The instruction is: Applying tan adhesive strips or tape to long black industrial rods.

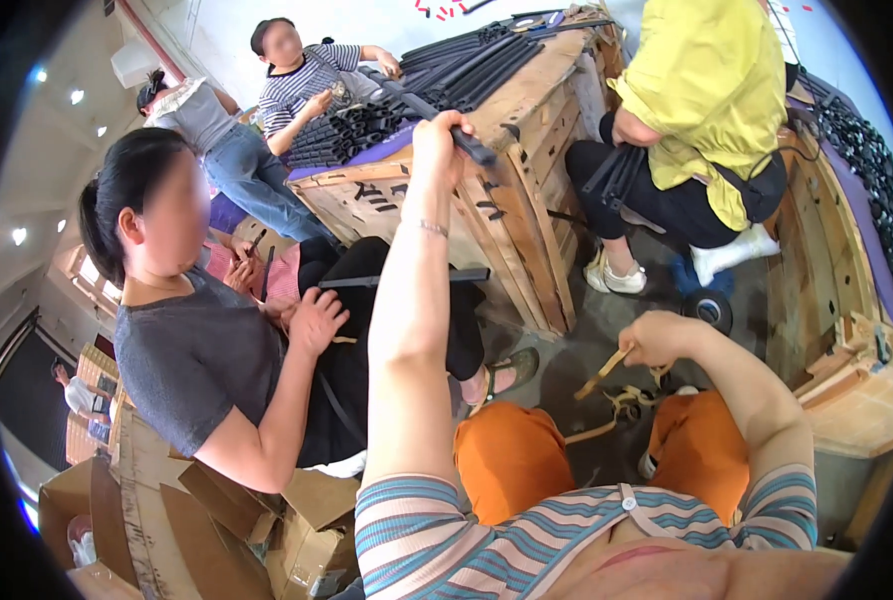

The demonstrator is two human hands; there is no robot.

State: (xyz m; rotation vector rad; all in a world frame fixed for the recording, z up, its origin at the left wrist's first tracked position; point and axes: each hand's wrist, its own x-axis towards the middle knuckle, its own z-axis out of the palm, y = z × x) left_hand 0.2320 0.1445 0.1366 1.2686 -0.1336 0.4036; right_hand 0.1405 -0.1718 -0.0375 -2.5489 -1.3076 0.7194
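Observation:
My left hand [439,142] is stretched far forward and closed around a long black rod [421,103] that lies over the edge of a wooden crate [521,215]. A stack of similar black rods [466,70] lies on the crate's top. My right hand [654,340] hovers above my orange-trousered knees and grips a tan strip [604,372]. More tan strips [621,405] lie tangled on the floor between my knees.
A person in a grey shirt [201,355] sits close on my left, holding a black rod [401,279]. A person in yellow [706,100] crouches by a second wooden crate [826,270]. Two more people sit at the back left. Cardboard boxes [216,510] stand lower left.

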